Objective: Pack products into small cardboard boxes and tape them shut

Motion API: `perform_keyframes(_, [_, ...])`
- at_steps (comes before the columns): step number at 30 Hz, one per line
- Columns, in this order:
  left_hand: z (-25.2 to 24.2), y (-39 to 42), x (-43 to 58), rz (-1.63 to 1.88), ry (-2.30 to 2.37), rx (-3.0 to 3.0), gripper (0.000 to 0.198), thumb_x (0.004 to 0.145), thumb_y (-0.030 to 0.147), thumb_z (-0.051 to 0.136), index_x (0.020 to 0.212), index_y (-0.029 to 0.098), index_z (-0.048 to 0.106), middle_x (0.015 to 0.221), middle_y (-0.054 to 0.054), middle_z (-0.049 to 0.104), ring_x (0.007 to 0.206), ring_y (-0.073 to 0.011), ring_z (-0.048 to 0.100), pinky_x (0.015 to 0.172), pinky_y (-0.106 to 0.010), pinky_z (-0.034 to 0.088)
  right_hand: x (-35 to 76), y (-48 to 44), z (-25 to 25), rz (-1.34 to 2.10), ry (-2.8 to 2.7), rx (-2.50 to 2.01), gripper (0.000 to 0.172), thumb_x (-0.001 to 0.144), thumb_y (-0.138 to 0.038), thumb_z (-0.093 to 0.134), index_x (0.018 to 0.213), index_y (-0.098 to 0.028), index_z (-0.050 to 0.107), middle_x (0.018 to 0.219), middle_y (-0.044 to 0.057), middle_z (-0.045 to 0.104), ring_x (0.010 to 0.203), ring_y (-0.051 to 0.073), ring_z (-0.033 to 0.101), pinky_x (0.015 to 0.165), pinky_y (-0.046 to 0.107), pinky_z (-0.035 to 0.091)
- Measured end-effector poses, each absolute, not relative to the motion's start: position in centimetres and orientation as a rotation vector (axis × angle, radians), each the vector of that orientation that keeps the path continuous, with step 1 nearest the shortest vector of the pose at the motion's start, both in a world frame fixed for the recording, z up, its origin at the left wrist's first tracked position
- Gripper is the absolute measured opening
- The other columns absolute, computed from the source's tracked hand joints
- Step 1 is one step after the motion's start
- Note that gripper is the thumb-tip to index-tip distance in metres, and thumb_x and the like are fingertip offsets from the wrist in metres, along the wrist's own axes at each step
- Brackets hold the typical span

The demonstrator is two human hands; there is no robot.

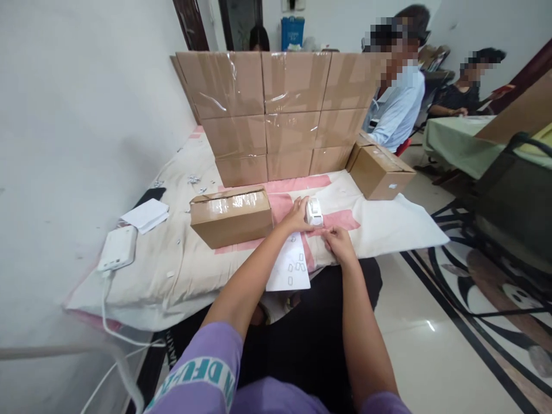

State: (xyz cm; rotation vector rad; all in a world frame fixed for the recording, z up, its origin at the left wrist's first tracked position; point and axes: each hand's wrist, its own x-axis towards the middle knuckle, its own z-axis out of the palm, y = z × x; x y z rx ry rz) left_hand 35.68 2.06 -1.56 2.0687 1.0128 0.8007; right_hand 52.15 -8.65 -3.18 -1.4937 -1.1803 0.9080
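A small white rounded device [315, 213], perhaps a label maker, stands on the cloth-covered table. My left hand [297, 217] is wrapped round its left side. Just below the device's lower right edge, my right hand [339, 244] is closed in a pinch; what lies between its fingertips is too small to make out. Under my left wrist lies a white paper sheet [282, 270] with several small rectangles outlined on it, partly covered by my forearm.
A closed cardboard box [233, 221] sits left of my hands, another box [379, 172] at the right. Behind them rises a wall of taped cardboard boxes [288, 132]. At the left lie folded papers [146, 215] and a cabled white power bank [118, 248]. A person [399, 109] sits beyond.
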Motion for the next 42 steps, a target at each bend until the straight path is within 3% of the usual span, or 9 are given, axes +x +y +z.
perform_keyframes(3, [-0.4, 0.5, 34.6, 0.882, 1.078, 2.037, 0.084, 0.071, 0.024, 0.080, 0.147, 0.019, 0.044, 0.153, -0.019, 0.041, 0.145, -0.0356, 0.038, 0.119, -0.053, 0.033, 52.0, -9.7, -3.1, 0.844, -1.157, -1.365, 0.038, 0.082, -0.056, 0.063, 0.072, -0.025, 0.044, 0.049, -0.008, 0.041, 0.040, 0.010, 0.033, 0.040, 0.024, 0.025])
perform_keyframes(6, [0.3, -1.8, 33.6, 0.873, 1.081, 1.979, 0.042, 0.092, 0.033, 0.061, 0.129, 0.013, 0.061, 0.122, -0.016, 0.065, 0.114, -0.0277, 0.063, 0.103, -0.047, 0.048, 51.3, -10.1, -3.0, 0.796, -1.157, -1.270, 0.041, 0.081, -0.060, 0.067, 0.076, -0.024, 0.048, 0.069, -0.001, 0.058, 0.044, 0.010, 0.038, 0.041, 0.025, 0.029])
perform_keyframes(11, [1.3, -5.1, 32.5, 0.842, 0.803, 1.971, 0.052, 0.080, 0.038, 0.080, 0.128, 0.022, 0.068, 0.112, -0.006, 0.069, 0.092, -0.0166, 0.065, 0.085, -0.029, 0.053, 49.2, -10.5, -2.2, 0.770, -1.242, -1.119, 0.036, 0.083, -0.056, 0.070, 0.076, -0.024, 0.055, 0.092, 0.005, 0.064, 0.072, 0.017, 0.060, 0.060, 0.029, 0.049])
perform_keyframes(14, [2.3, -6.0, 31.8, 1.001, 0.704, 1.988, 0.024, 0.091, 0.039, 0.069, 0.106, 0.022, 0.078, 0.101, -0.006, 0.069, 0.090, -0.0165, 0.064, 0.085, -0.030, 0.051, 47.8, -10.8, -1.6, 0.762, -1.351, -1.020, 0.032, 0.088, -0.051, 0.067, 0.076, -0.025, 0.055, 0.087, 0.004, 0.063, 0.081, 0.020, 0.063, 0.070, 0.032, 0.052])
perform_keyframes(22, [4.9, -7.7, 27.5, 0.935, 0.751, 2.295, 0.036, 0.083, 0.050, 0.078, 0.107, 0.024, 0.075, 0.102, -0.004, 0.073, 0.095, -0.0203, 0.067, 0.084, -0.032, 0.050, 45.1, -11.6, -0.5, 0.785, -1.364, -0.980, 0.032, 0.086, -0.052, 0.070, 0.074, -0.025, 0.057, 0.080, 0.004, 0.065, 0.076, 0.022, 0.063, 0.067, 0.034, 0.050])
perform_keyframes(25, [5.0, -8.4, 26.1, 1.003, 0.832, 2.354, 0.022, 0.098, 0.040, 0.060, 0.098, 0.024, 0.075, 0.094, -0.002, 0.076, 0.090, -0.0178, 0.068, 0.083, -0.031, 0.048, 43.8, -11.8, -0.3, 0.874, -1.379, -0.991, 0.032, 0.085, -0.052, 0.071, 0.076, -0.024, 0.059, 0.077, 0.004, 0.067, 0.070, 0.020, 0.062, 0.064, 0.032, 0.047])
perform_keyframes(32, [5.2, -9.6, 22.7, 1.422, 1.114, 2.236, 0.036, 0.104, 0.038, 0.041, 0.093, 0.020, 0.069, 0.089, -0.006, 0.072, 0.083, -0.0179, 0.065, 0.077, -0.032, 0.048, 41.3, -10.5, 0.5, 0.834, -1.538, -1.466, 0.042, 0.087, -0.058, 0.064, 0.065, -0.024, 0.053, 0.054, 0.002, 0.064, 0.051, 0.020, 0.058, 0.057, 0.031, 0.040])
perform_keyframes(37, [9.2, -6.5, 17.8, 1.311, 1.320, 1.998, 0.036, 0.100, 0.043, 0.047, 0.088, 0.020, 0.072, 0.081, -0.002, 0.071, 0.076, -0.0174, 0.063, 0.075, -0.030, 0.048, 40.1, -7.7, 4.4, 0.278, -1.733, -1.314, 0.024, 0.094, -0.046, 0.055, 0.095, -0.024, 0.063, 0.097, 0.010, 0.074, 0.092, 0.029, 0.067, 0.081, 0.040, 0.049])
perform_keyframes(42, [12.3, -1.0, 15.2, 0.851, 1.271, 2.113, 0.024, 0.086, 0.041, 0.065, 0.084, 0.019, 0.074, 0.077, -0.001, 0.069, 0.071, -0.0159, 0.060, 0.068, -0.027, 0.045, 37.9, -2.8, 7.7, 0.202, -2.142, -1.142, 0.061, 0.097, -0.040, 0.050, 0.153, -0.018, 0.039, 0.141, 0.014, 0.062, 0.144, 0.036, 0.039, 0.113, 0.057, 0.030])
